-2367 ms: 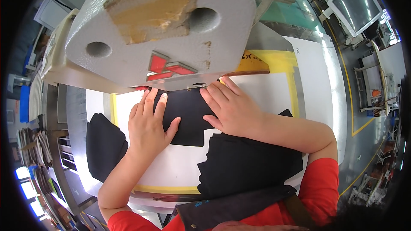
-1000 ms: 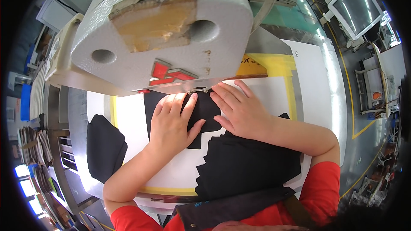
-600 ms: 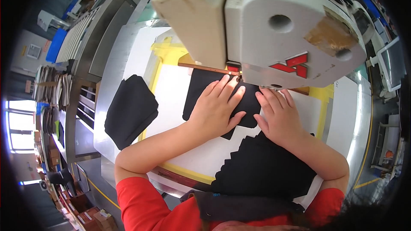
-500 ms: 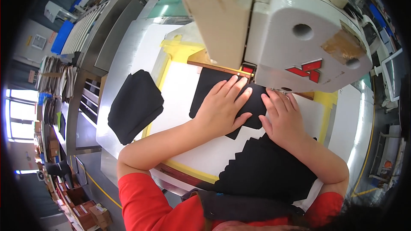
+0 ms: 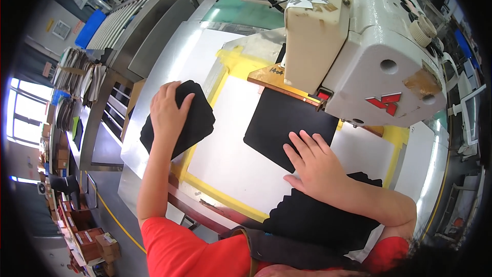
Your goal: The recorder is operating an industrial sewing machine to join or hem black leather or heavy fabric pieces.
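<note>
My left hand [image 5: 168, 110] lies on a stack of black flat pieces [image 5: 197, 118] at the left of the work surface, with thumb and fingers apart. My right hand [image 5: 316, 166] is spread, its fingertips over the near right part of a black panel [image 5: 279, 123]. That panel is on the white board [image 5: 220, 149], its far edge meeting the wooden bar [image 5: 282, 83] under the machine head. Partly beneath my right forearm, a fanned pile of black pieces [image 5: 318, 220] with a stepped edge spreads close to my body.
A large white sewing-type machine [image 5: 379, 72] overhangs the board from the far right. Yellow tape [image 5: 218, 202] borders the board. Farther left stands a metal unit with rollers [image 5: 123, 18], near stacked papers [image 5: 79, 74]. Cardboard boxes [image 5: 107, 246] are at the lower left.
My left hand has left the panel by the machine and gone left onto the black stack. My right hand has drawn slightly nearer and left, uncovering more of the panel. The view has shifted.
</note>
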